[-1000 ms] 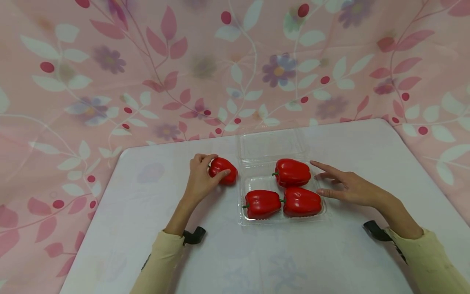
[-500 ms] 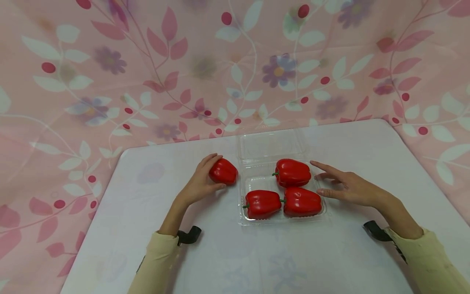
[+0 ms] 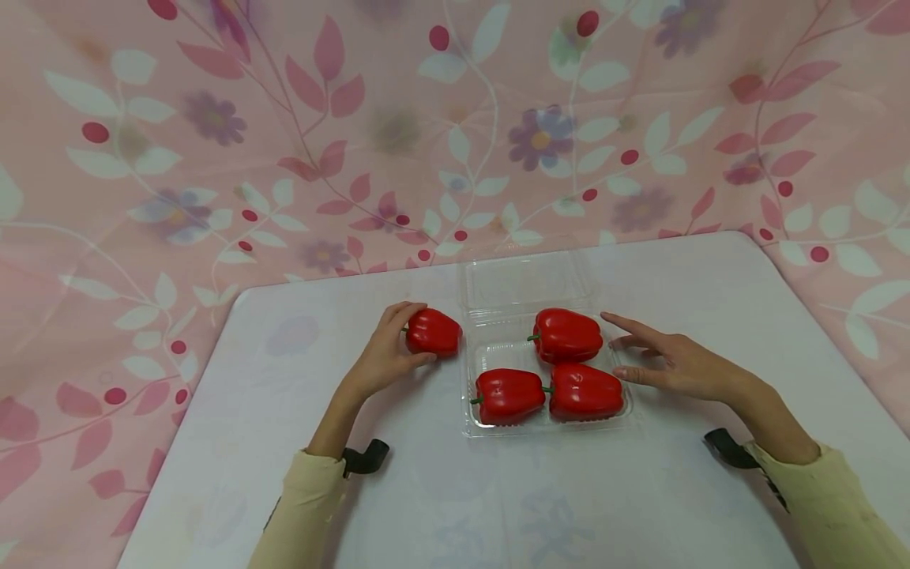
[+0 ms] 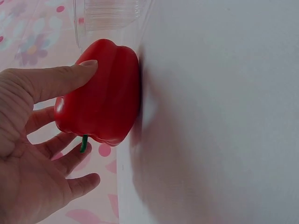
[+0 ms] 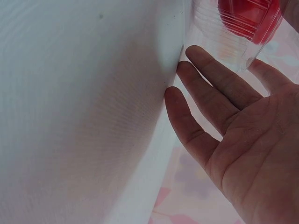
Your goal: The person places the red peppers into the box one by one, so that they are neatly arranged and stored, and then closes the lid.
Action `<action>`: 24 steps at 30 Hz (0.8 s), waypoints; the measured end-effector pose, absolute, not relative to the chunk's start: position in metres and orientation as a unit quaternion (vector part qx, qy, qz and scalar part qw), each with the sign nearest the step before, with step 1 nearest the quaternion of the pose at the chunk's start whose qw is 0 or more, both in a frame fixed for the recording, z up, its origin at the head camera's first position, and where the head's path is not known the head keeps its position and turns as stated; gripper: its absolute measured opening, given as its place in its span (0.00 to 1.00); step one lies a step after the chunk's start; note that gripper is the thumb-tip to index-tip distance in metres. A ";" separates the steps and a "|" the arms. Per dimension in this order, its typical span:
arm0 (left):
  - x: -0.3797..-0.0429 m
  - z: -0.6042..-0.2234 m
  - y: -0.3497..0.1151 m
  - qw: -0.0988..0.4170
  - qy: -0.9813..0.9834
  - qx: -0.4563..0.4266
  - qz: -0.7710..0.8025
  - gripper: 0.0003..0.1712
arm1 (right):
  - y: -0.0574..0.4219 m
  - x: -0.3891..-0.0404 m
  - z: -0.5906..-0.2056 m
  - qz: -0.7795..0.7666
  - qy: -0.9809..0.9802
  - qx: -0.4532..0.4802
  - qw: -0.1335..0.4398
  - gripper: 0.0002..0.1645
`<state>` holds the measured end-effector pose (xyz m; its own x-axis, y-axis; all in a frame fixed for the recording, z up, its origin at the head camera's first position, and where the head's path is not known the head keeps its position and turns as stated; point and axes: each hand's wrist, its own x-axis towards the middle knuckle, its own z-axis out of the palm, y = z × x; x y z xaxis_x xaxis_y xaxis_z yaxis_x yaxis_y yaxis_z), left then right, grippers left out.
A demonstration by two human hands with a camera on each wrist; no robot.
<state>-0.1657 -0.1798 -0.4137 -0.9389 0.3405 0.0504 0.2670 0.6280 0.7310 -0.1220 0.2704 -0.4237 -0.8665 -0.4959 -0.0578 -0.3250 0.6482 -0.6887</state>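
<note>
Beside the clear plastic clamshell box, on its left, a red bell pepper with a short green stem lies on the table. My left hand holds this pepper between thumb and fingers; the left wrist view shows the thumb across the pepper and the other fingers behind it. Inside the box lie three more red peppers: one at the back right, one at the front left and one at the front right. Fingers spread, my right hand rests at the box's right edge.
The box's transparent lid lies folded back behind it. A white cloth covers the table, and a pink floral curtain hangs behind its far edge. Black wrist mounts show at both sleeves.
My left hand has shifted its hold on the pepper, the thumb sliding from its top to its near side and the wrist moving slightly left. The right hand has not moved.
</note>
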 end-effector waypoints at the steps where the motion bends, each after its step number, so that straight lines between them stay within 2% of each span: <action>1: -0.166 -0.414 -0.180 0.047 0.901 0.164 0.398 0.45 | 0.270 -0.122 -0.424 -0.352 0.900 -0.228 0.121 0.51; 24: -0.159 -0.411 -0.179 0.013 0.914 0.129 0.384 0.43 | 0.271 -0.122 -0.425 -0.345 0.903 -0.226 0.121 0.51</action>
